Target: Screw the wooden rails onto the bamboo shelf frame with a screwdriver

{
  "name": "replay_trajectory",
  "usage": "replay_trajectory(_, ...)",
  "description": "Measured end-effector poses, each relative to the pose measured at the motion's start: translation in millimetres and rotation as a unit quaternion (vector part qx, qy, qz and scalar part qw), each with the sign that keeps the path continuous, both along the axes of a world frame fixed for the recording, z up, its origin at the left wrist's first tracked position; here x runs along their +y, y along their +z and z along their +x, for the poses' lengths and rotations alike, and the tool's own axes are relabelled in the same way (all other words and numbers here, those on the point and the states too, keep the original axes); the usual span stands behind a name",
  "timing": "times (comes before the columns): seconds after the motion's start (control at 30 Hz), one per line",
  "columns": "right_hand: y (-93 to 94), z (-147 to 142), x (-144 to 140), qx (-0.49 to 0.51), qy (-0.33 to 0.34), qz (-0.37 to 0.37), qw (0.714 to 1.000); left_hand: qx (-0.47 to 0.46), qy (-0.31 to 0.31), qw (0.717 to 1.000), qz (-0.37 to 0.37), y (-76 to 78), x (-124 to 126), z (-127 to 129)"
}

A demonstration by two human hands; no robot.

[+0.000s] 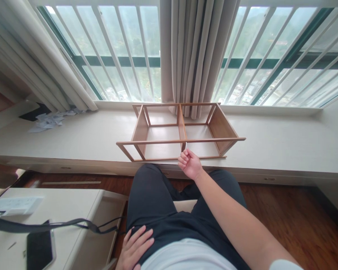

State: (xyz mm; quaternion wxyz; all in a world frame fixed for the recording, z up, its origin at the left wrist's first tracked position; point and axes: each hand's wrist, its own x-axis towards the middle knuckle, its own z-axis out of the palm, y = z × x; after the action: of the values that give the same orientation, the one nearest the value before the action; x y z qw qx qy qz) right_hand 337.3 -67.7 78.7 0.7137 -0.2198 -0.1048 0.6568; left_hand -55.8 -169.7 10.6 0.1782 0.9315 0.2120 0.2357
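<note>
Head view: wooden frame sat on the sill, 12 o'clock. Right hand, by its near upper rail, had fingers curled closed, pinching a slim pale rod near the middle divider. Left hand, 7 o'clock, lay flat on dark trousers, gripping nothing. Frame looked light, stiff; end panels seemed the safest hold.

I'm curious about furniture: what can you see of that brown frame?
The brown frame looks wooden: slim rails, end panels, a middle divider, open sides. It lies along the white ledge, before the curtain. The right hand's grip holds a slim pale item at the frame's near middle; whether they touch is unclear.
</note>
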Motion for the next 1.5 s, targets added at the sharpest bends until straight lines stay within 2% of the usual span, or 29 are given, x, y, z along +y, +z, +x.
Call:
replay_trajectory(0.07,-1.4,-1.7,0.5,-0.037,-0.010,-0.009,0.999,-0.002,0.002,1.000,-0.003,0.6,-0.5,0.4)
replay_trajectory(0.13,-3.4,-2.7,1.9,-0.116,-0.041,-0.040,0.992,-0.002,0.003,1.000,-0.003,0.5,-0.8,0.4)
replay_trajectory(0.2,-5.2,-1.6,3.3,-0.249,-0.093,-0.090,0.960,0.000,0.003,1.000,0.001,-0.4,-0.4,-0.1)
replay_trajectory(0.23,-5.7,-0.2,3.7,-0.337,-0.122,-0.115,0.927,0.002,0.002,1.000,0.004,-1.0,-0.1,-0.4)
replay_trajectory(0.27,-5.7,1.9,3.6,-0.429,-0.150,-0.135,0.880,0.003,0.001,1.000,0.007,-1.7,0.4,-0.7)
replay_trajectory(0.37,-2.4,10.0,1.8,-0.655,-0.188,-0.161,0.714,0.001,-0.007,1.000,0.013,-3.5,1.6,-1.7)
replay_trajectory(0.4,-0.6,12.6,1.1,-0.698,-0.184,-0.166,0.672,0.001,-0.009,1.000,0.014,-4.0,1.8,-2.1)
replay_trajectory(0.47,2.8,16.7,0.2,-0.745,-0.169,-0.186,0.618,0.002,-0.008,1.000,0.015,-4.9,1.9,-2.9)
replay_trajectory(0.57,5.5,20.1,0.5,-0.777,-0.161,-0.213,0.570,0.007,-0.005,1.000,0.011,-6.0,1.5,-4.1)
replay_trajectory(0.63,5.8,21.1,1.1,-0.791,-0.159,-0.221,0.547,0.006,-0.006,1.000,0.010,-6.3,1.2,-4.2)
replay_trajectory(1.1,8.0,22.4,3.7,-0.827,-0.152,-0.244,0.483,0.002,-0.009,1.000,0.012,-2.9,1.8,-2.3)
replay_trajectory(1.17,7.6,22.5,4.6,-0.823,-0.152,-0.240,0.492,0.001,-0.007,1.000,0.013,-3.6,1.4,-2.3)
replay_trajectory(1.37,4.6,22.5,5.8,-0.784,-0.152,-0.227,0.558,0.002,-0.005,1.000,0.013,-5.9,1.2,-3.0)
replay_trajectory(1.5,4.1,21.6,6.3,-0.765,-0.159,-0.226,0.582,0.001,-0.007,1.000,0.012,-5.3,1.4,-3.1)
